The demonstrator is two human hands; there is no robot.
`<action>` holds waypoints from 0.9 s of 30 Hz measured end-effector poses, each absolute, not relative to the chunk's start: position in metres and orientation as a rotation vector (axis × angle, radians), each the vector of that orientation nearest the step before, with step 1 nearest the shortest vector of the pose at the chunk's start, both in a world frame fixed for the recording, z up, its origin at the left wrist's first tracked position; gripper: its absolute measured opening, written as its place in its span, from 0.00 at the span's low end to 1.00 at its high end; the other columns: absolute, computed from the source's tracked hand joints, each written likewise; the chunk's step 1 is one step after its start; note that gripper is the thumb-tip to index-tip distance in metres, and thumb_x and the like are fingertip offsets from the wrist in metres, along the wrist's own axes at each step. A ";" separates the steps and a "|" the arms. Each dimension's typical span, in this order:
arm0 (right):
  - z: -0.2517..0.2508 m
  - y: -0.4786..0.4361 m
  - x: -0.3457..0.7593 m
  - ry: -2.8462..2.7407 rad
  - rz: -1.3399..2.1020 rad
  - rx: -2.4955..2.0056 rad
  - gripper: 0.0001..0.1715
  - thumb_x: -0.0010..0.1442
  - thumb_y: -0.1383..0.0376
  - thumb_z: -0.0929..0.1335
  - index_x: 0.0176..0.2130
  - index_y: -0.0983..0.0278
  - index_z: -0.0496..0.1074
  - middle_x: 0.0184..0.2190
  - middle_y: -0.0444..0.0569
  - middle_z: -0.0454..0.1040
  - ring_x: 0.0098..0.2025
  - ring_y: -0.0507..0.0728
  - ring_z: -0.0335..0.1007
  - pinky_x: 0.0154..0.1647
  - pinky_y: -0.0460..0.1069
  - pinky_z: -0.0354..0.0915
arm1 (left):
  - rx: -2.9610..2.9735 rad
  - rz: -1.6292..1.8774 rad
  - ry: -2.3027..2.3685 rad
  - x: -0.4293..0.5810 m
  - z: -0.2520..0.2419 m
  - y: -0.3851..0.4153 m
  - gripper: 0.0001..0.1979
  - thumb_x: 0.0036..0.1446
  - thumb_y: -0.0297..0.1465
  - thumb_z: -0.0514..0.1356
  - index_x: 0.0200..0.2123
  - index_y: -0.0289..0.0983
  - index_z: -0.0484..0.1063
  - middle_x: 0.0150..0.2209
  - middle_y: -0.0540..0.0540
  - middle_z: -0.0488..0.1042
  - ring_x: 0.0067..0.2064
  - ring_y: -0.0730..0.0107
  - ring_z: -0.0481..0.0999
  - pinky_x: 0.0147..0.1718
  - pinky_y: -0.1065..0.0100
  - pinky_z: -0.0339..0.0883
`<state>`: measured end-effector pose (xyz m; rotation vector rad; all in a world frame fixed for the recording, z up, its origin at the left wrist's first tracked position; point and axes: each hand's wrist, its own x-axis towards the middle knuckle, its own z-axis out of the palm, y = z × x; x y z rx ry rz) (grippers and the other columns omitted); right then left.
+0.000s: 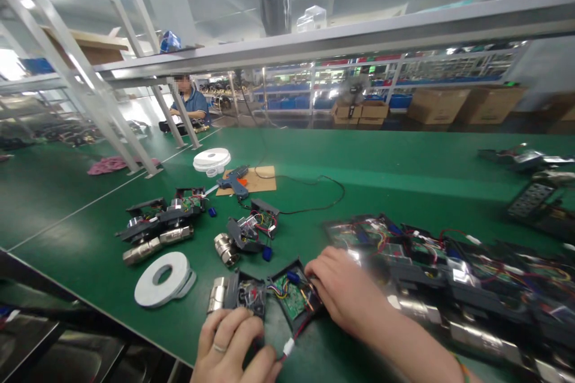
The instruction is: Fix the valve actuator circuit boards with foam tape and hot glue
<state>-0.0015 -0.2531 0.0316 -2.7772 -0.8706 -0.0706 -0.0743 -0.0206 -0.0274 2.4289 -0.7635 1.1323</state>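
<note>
My left hand [236, 347], with a ring on one finger, curls over a black gear housing [251, 294] that has a nickel-coloured metal pipe fitting [218, 294] on its left side. My right hand [344, 293] grips the right edge of an open black plastic cover [296, 324]. Inside the cover sit a green circuit board [293, 299], a small blue cylindrical part [293, 276] and coloured wires, which run across to the gear housing. A red and black lead with a white connector [288, 347] hangs out near my left fingers. My left fingertips are partly hidden.
A hot glue gun [236, 181] lies on cardboard [265, 181], its cord trailing right. Similar opened units [251, 224] stand behind my hands, at left, and densely at right [467, 287]. White tape rolls [162, 280] lie left. A metal shelf frame [314, 42] spans above; a co-worker [193, 105] sits beyond.
</note>
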 end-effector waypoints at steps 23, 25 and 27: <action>0.036 -0.222 -0.003 -0.768 0.056 -3.016 0.05 0.60 0.69 0.68 0.35 0.67 0.76 0.37 0.57 0.75 0.44 0.66 0.69 0.42 0.56 0.65 | 2.801 0.718 -0.273 -0.014 0.013 -0.009 0.10 0.61 0.34 0.59 0.28 0.41 0.75 0.36 0.46 0.70 0.43 0.56 0.67 0.40 0.57 0.58; 0.032 -0.230 -0.019 -0.675 -0.010 -2.944 0.04 0.59 0.71 0.67 0.34 0.65 0.73 0.35 0.53 0.74 0.40 0.62 0.70 0.38 0.54 0.65 | 2.829 0.598 -0.222 -0.011 0.011 -0.006 0.08 0.61 0.33 0.60 0.28 0.42 0.75 0.36 0.46 0.70 0.43 0.55 0.68 0.40 0.57 0.59; 0.022 -0.238 -0.035 -0.591 -0.096 -2.791 0.04 0.60 0.70 0.66 0.33 0.62 0.70 0.32 0.50 0.74 0.36 0.60 0.71 0.33 0.51 0.64 | 2.808 0.551 -0.214 -0.013 0.010 -0.006 0.05 0.60 0.33 0.60 0.33 0.42 0.75 0.37 0.46 0.70 0.44 0.54 0.68 0.41 0.56 0.60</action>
